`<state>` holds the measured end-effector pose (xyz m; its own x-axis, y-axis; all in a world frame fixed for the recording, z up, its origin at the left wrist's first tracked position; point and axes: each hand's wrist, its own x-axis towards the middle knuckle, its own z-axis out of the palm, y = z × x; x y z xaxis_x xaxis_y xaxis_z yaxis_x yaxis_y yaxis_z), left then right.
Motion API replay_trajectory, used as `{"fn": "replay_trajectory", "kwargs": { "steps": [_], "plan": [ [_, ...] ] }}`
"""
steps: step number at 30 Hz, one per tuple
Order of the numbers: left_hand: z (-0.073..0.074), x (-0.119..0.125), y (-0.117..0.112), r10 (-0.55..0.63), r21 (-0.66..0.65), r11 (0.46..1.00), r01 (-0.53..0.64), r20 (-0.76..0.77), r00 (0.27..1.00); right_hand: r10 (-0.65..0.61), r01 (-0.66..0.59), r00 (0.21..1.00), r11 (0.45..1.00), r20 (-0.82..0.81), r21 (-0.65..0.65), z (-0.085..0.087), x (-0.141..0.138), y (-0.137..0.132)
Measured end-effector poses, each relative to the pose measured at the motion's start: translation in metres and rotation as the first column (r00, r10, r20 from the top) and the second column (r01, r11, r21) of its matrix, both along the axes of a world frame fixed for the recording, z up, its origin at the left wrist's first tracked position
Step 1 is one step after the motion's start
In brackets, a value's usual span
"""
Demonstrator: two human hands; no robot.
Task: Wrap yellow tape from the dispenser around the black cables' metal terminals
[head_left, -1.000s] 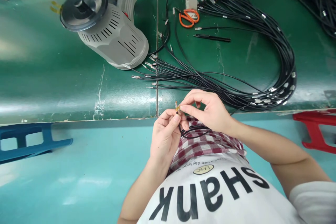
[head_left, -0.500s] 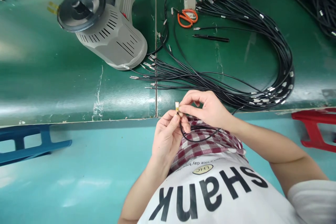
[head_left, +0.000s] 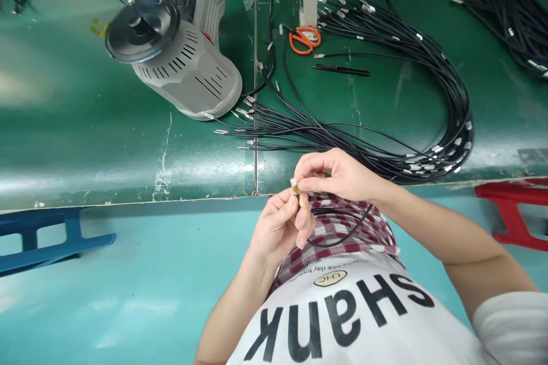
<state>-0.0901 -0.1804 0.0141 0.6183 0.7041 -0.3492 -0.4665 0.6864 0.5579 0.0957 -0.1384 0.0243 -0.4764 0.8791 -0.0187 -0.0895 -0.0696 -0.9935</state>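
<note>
— Where do you have the hands?

— I see both in front of the chest, just past the near edge of the bench. The left hand is closed, thumb and forefinger pinching the cable right below its end. The right hand is closed too, pinching the tip, a small metal piece on that end of the cable.

— Do the hands touch?

— Yes, from here the fingertips meet around the tip. The rest of the cable hangs in a loop over the checked cloth under the right wrist.

— What lies on the bench?

— A bundle of black cables with metal ends curves across it, well beyond the hands. A grey machine sits to the left of the bundle, with cable ends fanned out just beside its base. Farther back I make out orange scissors and a black pen near them.

— And below?

— A blue stool on the left, a red stool on the right.
</note>
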Motion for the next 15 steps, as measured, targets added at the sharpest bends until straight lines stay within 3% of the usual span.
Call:
{"fn": "replay_trajectory", "kwargs": {
  "steps": [4,10,13,15],
  "plan": [
    [0.0,0.0,0.0,-0.008,-0.038,0.999,0.008,0.018,1.0,0.018,-0.017,1.0,0.999,0.018,-0.028,0.002,0.0,-0.002],
    [-0.005,-0.003,0.0,0.012,-0.012,1.0,-0.012,0.002,1.0,-0.031,0.02,0.993,0.995,0.115,0.1,0.003,-0.003,-0.002],
    [-0.002,-0.016,-0.003,0.074,0.074,0.995,-0.067,-0.091,0.993,-0.064,-0.01,0.948,0.973,0.311,0.231,0.006,0.004,0.001],
    [0.001,-0.027,-0.008,0.158,0.16,0.979,-0.127,-0.197,0.968,-0.174,-0.017,0.841,0.938,0.512,0.346,0.006,0.009,0.005]
  ]
}}
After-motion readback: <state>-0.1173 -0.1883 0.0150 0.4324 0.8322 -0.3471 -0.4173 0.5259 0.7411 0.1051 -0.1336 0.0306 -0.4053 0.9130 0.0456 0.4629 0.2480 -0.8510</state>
